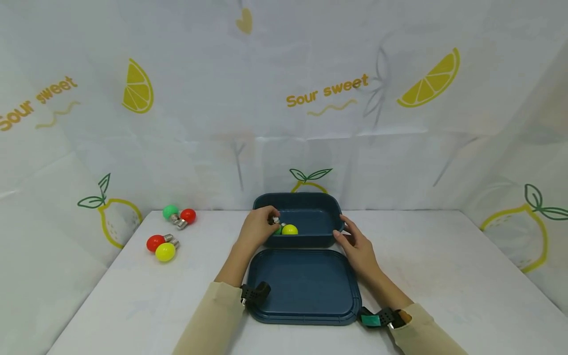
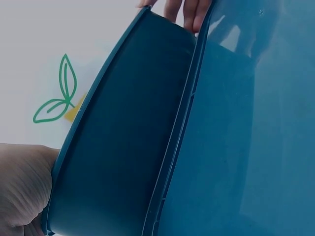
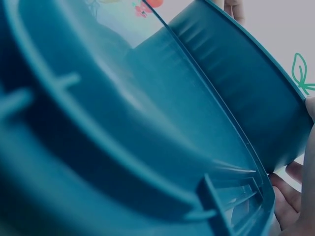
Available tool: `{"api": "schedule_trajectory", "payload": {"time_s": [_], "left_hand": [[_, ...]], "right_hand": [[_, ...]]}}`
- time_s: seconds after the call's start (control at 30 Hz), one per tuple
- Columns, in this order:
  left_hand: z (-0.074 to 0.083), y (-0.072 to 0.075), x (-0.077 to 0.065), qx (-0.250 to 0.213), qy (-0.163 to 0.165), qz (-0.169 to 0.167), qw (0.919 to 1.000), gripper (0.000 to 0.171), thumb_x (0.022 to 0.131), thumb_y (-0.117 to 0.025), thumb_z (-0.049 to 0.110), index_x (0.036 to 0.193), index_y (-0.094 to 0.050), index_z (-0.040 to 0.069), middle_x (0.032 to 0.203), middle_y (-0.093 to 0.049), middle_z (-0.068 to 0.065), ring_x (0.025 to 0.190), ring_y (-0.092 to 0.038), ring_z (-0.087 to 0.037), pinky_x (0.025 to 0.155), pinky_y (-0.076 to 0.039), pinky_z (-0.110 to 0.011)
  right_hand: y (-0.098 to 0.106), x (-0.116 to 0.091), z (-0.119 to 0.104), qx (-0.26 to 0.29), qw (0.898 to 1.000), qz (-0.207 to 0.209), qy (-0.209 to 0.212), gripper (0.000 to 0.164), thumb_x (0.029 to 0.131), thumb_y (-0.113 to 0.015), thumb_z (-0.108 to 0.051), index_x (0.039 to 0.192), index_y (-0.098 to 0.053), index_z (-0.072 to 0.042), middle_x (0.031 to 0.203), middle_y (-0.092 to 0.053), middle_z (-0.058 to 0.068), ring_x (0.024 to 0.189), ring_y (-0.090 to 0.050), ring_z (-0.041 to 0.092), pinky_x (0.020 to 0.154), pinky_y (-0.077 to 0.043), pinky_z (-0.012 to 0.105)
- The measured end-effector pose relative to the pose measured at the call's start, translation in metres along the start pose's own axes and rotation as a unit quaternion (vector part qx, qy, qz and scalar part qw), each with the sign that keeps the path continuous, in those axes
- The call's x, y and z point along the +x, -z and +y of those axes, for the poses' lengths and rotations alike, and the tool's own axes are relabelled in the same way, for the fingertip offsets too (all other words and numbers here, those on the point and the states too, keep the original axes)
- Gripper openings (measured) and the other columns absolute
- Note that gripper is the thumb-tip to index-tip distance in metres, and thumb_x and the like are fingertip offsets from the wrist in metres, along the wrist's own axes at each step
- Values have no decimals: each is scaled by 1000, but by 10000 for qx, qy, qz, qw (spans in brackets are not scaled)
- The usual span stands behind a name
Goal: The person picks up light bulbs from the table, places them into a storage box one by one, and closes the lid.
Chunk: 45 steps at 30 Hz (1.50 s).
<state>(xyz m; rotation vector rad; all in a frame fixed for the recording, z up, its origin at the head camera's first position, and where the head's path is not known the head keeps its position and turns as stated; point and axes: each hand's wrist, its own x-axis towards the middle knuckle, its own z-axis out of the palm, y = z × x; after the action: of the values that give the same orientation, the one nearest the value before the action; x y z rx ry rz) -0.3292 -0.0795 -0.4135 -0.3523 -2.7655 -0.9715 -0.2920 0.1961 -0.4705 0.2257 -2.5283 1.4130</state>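
My left hand (image 1: 257, 228) reaches over the left front part of a dark blue plastic box (image 1: 310, 241) and pinches a small light bulb by its fingertips. Only the silvery screw base (image 1: 276, 220) shows; the bulb's colour is hard to tell. Below the fingers, inside the box, lie a yellow light bulb (image 1: 290, 230) and a partly hidden green one (image 1: 278, 230). With thumb and fingers, my right hand (image 1: 359, 251) holds the box's right end near the front corner. The left wrist view shows the box's outer wall (image 2: 118, 123), but not the bulb.
A dark blue lid (image 1: 303, 286) lies in front of the box, under the forearms. On the left of the white table stand apart a green bulb (image 1: 170, 212) with a red bulb (image 1: 188, 216), and another red bulb (image 1: 155, 242) with a yellow bulb (image 1: 165, 252). A printed curtain (image 1: 266, 162) hangs behind.
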Motion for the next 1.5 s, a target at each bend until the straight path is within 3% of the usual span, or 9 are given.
{"api": "schedule_trajectory", "payload": {"time_s": [0.4,0.63,0.77,1.0,1.23,1.5], "left_hand": [[0,2,-1,-155,106,-222,9996,30,92,-75,14,121,-71,7,118,-73,-9,103,-69,-24,92,-57,-42],[2,6,1,-247,-24,-44,9997,30,93,-73,19,121,-70,10,124,-70,-8,105,-65,-26,92,-56,-43],[1,20,-2,-389,-122,271,9988,31,94,-73,17,123,-69,7,128,-69,-11,118,-65,-33,99,-54,-47],[0,52,-13,-500,-90,671,9965,32,94,-73,20,124,-70,9,130,-68,-11,122,-64,-32,100,-56,-46],[-5,79,-36,-76,25,830,9965,35,95,-71,23,128,-67,12,132,-66,-11,123,-63,-31,99,-57,-46],[-18,111,-73,439,222,929,9945,39,94,-72,23,131,-65,12,137,-64,-11,122,-63,-34,96,-58,-48]], "right_hand": [[0,0,-1,6,10000,10,25,57,104,-55,-36,156,-38,-19,144,-57,25,119,-67,39,102,-50,57],[3,-2,3,-21,9999,21,-96,60,104,-53,-40,158,-36,-21,147,-53,25,122,-65,39,105,-49,58],[4,-1,2,-15,10000,25,-84,59,105,-53,-40,158,-36,-20,147,-53,25,123,-64,40,104,-49,59],[3,2,0,8,9999,-52,-113,59,105,-53,-40,158,-36,-20,148,-52,26,122,-64,40,103,-50,58],[2,3,1,55,9998,-123,-175,61,105,-51,-44,159,-33,-22,150,-50,25,125,-62,41,106,-48,60],[0,5,1,-16,9998,-177,-94,60,106,-50,-42,159,-32,-22,152,-48,26,126,-61,42,104,-49,60]]}}
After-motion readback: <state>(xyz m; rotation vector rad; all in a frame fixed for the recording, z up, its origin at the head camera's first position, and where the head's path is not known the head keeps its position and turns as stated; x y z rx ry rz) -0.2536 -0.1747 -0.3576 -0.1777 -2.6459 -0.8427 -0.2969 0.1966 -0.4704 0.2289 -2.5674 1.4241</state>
